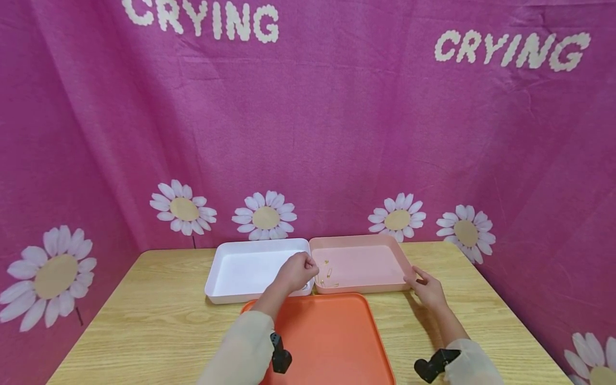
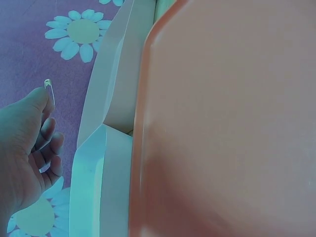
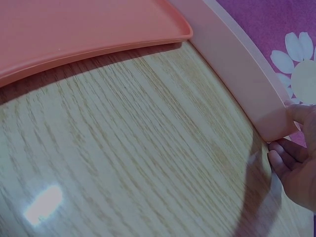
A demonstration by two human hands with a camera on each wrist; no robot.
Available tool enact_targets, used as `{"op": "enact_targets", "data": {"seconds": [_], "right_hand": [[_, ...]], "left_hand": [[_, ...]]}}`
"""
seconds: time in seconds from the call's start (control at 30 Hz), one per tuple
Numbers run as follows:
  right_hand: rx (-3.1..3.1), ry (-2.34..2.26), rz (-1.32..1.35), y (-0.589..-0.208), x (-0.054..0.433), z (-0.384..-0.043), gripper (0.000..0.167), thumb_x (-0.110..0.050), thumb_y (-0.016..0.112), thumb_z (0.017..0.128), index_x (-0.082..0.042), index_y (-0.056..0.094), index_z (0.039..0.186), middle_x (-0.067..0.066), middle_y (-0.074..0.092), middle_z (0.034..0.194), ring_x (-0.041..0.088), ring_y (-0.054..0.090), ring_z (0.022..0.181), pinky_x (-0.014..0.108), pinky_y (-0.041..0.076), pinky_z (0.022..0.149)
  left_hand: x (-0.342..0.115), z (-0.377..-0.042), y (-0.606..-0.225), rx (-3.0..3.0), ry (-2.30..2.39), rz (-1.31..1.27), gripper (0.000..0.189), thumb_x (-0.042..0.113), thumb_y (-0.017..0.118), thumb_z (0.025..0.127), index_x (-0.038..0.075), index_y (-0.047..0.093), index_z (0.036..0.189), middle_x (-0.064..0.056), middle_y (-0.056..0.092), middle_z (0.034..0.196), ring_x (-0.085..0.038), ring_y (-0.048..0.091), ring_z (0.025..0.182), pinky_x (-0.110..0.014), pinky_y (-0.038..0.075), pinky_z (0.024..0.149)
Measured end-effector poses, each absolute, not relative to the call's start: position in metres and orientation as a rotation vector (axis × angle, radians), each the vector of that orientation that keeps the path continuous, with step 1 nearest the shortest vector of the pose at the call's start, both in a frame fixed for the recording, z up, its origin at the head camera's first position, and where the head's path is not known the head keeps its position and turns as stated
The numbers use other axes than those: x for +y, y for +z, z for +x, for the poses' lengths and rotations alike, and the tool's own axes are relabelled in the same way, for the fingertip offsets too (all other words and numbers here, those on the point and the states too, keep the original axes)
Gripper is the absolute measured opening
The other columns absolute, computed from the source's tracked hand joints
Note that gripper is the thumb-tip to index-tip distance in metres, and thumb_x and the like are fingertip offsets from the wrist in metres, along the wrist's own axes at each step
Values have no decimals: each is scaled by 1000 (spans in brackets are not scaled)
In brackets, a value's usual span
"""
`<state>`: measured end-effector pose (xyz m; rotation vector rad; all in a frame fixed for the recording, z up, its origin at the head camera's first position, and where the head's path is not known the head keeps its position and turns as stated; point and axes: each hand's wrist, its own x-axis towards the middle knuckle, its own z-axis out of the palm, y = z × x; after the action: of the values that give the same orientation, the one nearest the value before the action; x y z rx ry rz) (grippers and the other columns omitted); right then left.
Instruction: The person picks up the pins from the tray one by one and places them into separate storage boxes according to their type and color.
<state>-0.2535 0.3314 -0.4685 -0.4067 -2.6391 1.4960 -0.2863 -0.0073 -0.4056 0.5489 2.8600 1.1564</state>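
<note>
My left hand (image 1: 295, 272) is raised over the meeting edges of the white tray (image 1: 250, 267) and the pink tray (image 1: 368, 263). Between its thumb and forefinger it pinches a gold safety pin (image 2: 50, 90), best seen in the left wrist view. Several gold safety pins (image 1: 329, 272) lie in the left part of the pink tray. Something small sits in the white tray's near right corner, partly hidden by the hand. At the pink tray's near right corner, my right hand (image 1: 428, 291) grips the wall, thumb at the rim and fingers lower down.
An orange tray (image 1: 332, 342) lies on the wooden table (image 1: 163, 321) in front of the other two trays. A purple cloth (image 1: 308, 133) with daisies and lettering hangs behind the table and along both sides. Each wrist wears a small black camera (image 1: 281, 353).
</note>
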Motion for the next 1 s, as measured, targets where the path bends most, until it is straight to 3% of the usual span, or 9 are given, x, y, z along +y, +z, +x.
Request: {"op": "enact_targets", "data": {"seconds": [0.2, 0.57, 0.8, 1.0], "right_hand": [[-2633, 1485, -418, -470, 332, -254, 61, -29, 56, 93, 2, 34, 142, 35, 45, 131, 23, 57, 96, 17, 44, 70], [-2629, 1496, -427, -470, 333, -254, 62, -30, 55, 94, 1, 33, 142, 35, 44, 132, 25, 56, 100, 18, 45, 71], [-2536, 1570, -347, -478, 339, -256, 69, -39, 63, 87, -1, 40, 140, 35, 52, 121, 24, 58, 88, 26, 48, 71], [-2588, 1546, -377, -475, 336, -255, 69, -37, 58, 90, 1, 34, 142, 36, 43, 131, 31, 56, 100, 29, 48, 79]], "left_hand": [[-5, -287, -405, 2873, 1158, 528, 7, 13, 54, 83, 7, 57, 82, 2, 50, 68, -12, 46, 64, -25, 40, 63], [3, -289, -407, 2871, 1172, 458, 7, 15, 57, 84, 8, 58, 83, 1, 51, 70, -12, 47, 68, -27, 42, 67], [9, -288, -407, 2866, 1198, 450, 6, 13, 54, 85, 8, 57, 85, 1, 51, 72, -13, 47, 70, -28, 43, 70], [9, -286, -411, 2863, 1216, 481, 9, 10, 52, 88, 5, 58, 84, 0, 49, 72, -14, 47, 71, -29, 42, 70]]}}
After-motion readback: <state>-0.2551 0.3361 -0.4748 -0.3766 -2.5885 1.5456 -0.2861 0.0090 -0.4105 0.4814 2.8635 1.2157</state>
